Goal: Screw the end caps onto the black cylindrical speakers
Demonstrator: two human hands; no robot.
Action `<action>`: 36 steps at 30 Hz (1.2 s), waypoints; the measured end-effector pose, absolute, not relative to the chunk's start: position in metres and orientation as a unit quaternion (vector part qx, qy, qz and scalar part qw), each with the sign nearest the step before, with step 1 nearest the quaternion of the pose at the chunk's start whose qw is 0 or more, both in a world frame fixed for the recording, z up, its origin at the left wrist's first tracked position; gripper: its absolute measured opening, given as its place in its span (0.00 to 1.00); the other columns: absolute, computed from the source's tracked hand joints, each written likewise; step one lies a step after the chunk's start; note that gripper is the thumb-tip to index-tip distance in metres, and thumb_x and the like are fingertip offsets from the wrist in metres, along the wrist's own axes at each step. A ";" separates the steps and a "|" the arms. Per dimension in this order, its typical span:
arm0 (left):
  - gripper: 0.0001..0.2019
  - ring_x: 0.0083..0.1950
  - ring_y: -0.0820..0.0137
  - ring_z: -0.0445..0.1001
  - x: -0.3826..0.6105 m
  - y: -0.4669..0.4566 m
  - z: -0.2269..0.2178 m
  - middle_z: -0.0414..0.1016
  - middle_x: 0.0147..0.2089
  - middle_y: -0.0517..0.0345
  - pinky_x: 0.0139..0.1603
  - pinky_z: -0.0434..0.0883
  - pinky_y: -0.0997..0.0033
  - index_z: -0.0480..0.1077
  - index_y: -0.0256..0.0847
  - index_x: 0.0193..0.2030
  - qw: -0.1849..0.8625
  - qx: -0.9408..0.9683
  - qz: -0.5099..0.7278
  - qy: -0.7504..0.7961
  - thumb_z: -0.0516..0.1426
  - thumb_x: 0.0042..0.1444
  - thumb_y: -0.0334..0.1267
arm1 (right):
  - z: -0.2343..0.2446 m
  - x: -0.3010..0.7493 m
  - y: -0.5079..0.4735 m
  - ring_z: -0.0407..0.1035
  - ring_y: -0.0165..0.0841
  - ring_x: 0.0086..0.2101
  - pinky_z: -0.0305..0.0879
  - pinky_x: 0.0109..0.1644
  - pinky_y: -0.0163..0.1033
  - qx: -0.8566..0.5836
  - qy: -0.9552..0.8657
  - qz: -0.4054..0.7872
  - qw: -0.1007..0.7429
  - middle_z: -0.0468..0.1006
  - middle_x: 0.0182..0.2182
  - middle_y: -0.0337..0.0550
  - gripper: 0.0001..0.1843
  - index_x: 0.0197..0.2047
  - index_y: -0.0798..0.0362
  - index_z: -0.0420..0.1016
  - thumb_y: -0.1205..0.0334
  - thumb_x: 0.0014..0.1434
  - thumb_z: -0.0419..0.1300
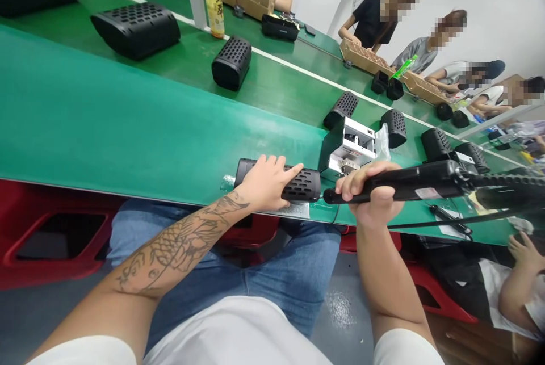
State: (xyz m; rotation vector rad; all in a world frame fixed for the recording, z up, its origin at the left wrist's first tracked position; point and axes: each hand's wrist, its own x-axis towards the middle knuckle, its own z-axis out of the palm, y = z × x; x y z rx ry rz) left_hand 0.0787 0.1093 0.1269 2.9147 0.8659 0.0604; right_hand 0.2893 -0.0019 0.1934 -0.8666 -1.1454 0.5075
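Observation:
A black perforated speaker housing (301, 184) lies on its side near the front edge of the green bench. My left hand (266, 182) grips it from above, its fingers over the far side and the thumb pointing right. An electric screwdriver (419, 180), black with a coiled cord at its back end, is held almost level in my right hand (374, 189). Its tip points left and meets the right end of the housing; the screw, if any, is too small to make out. Bubble wrap (293, 209) lies under the housing.
A metal-fronted screw feeder (349, 146) stands just behind the screwdriver. Beyond it, a green conveyor belt (289, 92) carries several speaker housings (232, 62). A drink bottle (213, 1) stands by a white post. Several people work across the line; another person's hand (528, 251) is at right.

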 end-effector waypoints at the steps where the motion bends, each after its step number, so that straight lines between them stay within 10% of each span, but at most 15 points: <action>1: 0.56 0.64 0.35 0.78 0.079 0.109 0.128 0.78 0.69 0.27 0.63 0.68 0.44 0.61 0.45 0.91 0.054 0.956 0.020 0.286 0.74 0.62 0.60 | 0.191 0.285 -0.001 0.67 0.31 0.14 0.75 0.22 0.42 -0.389 -0.523 0.239 0.720 0.74 0.19 0.27 0.30 0.41 0.44 0.77 0.30 0.59 0.81; 16: 0.53 0.63 0.34 0.80 0.082 0.106 0.137 0.80 0.68 0.27 0.61 0.67 0.43 0.60 0.42 0.92 0.089 0.954 0.001 0.288 0.71 0.66 0.55 | 0.172 0.280 0.009 0.64 0.27 0.15 0.73 0.25 0.38 -0.372 -0.558 0.332 0.663 0.73 0.18 0.25 0.28 0.36 0.45 0.73 0.40 0.60 0.84; 36: 0.59 0.64 0.33 0.80 0.083 0.100 0.132 0.80 0.69 0.24 0.64 0.69 0.42 0.59 0.38 0.92 0.084 0.946 0.008 0.312 0.74 0.64 0.64 | 0.183 0.323 0.029 0.69 0.30 0.17 0.76 0.27 0.42 -0.447 -0.515 0.267 0.681 0.73 0.20 0.26 0.32 0.41 0.46 0.77 0.29 0.59 0.82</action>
